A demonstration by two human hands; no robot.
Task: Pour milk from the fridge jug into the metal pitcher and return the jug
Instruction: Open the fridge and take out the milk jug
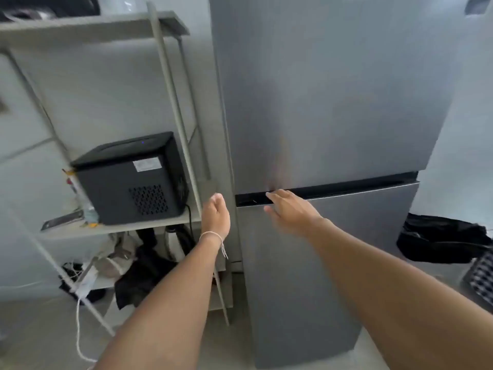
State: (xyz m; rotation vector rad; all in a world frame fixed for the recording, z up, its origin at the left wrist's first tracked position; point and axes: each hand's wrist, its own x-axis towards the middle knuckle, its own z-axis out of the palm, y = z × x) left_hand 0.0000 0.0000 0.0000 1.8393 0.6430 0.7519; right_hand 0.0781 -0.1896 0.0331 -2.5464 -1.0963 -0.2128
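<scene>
A tall grey fridge (328, 102) fills the middle and right of the view, both doors closed. A dark handle groove (346, 186) runs between the upper and lower door. My right hand (290, 209) is open, its fingertips at the left end of that groove. My left hand (216, 217) is open and empty, held just left of the fridge's left edge, with a thin string band on the wrist. No milk jug and no metal pitcher is in view.
A pale metal shelf rack (170, 84) stands left of the fridge. A black boxy appliance (130, 180) sits on its middle shelf. Dark cloth and white cables (80, 287) lie on the lowest shelf. A black bag (442, 239) lies right of the fridge.
</scene>
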